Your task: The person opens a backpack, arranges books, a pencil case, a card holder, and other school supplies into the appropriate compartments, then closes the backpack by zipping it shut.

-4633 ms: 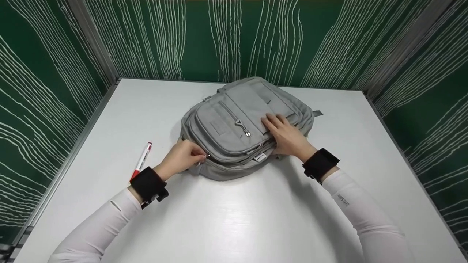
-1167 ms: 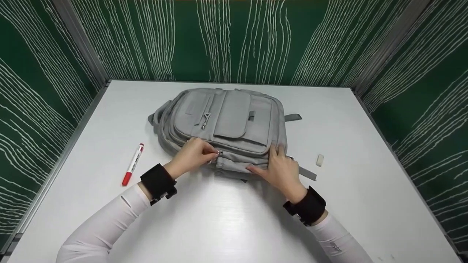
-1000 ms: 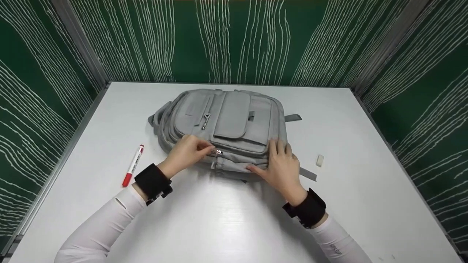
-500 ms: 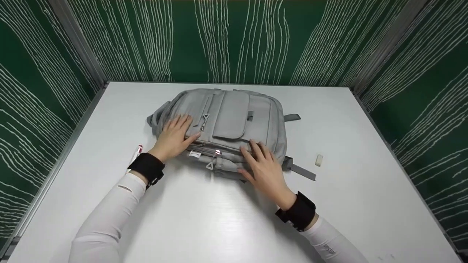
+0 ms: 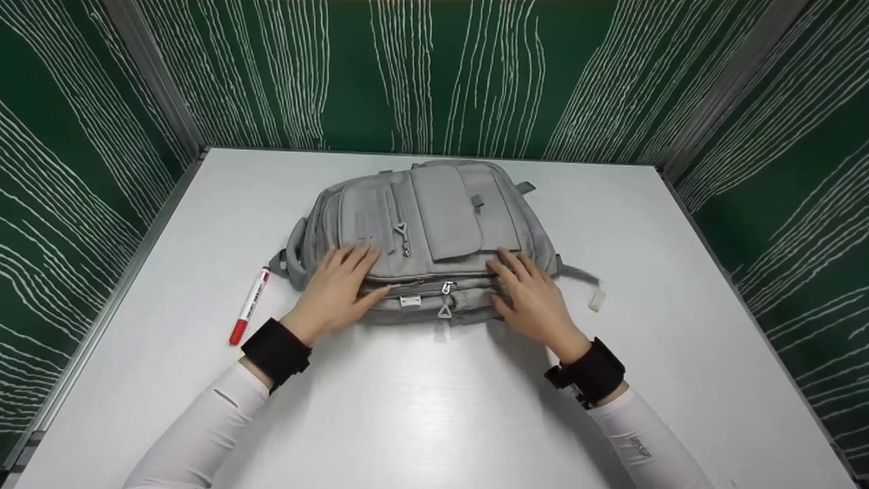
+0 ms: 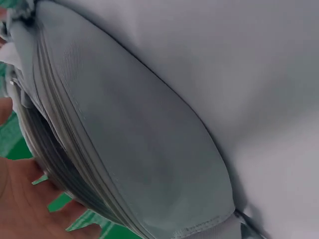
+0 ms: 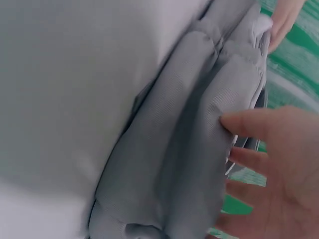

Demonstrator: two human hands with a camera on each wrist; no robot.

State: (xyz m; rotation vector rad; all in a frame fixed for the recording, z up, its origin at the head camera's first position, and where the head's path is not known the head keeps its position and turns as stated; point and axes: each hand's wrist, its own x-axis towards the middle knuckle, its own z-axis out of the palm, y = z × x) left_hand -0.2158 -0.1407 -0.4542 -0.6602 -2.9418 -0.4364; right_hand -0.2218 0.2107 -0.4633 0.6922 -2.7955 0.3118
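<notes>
Left to right on the white desk [image 5: 421, 401], a red-and-white marker [image 5: 249, 305] lies at 9 o'clock from the left hand [image 5: 333, 292], whose relaxed fingers point to 1 o'clock on the near side of a gray backpack [image 5: 448, 210]. The backpack lies front up at 12 o'clock from both hands, about equally near each, its long axis roughly 9 to 3 o'clock. The right hand [image 5: 536, 300], well apart from the left, rests spread fingers there toward 11 o'clock, neither hand gripping, with a small white block [image 5: 597, 301] to the right hand's 3 o'clock.
</notes>
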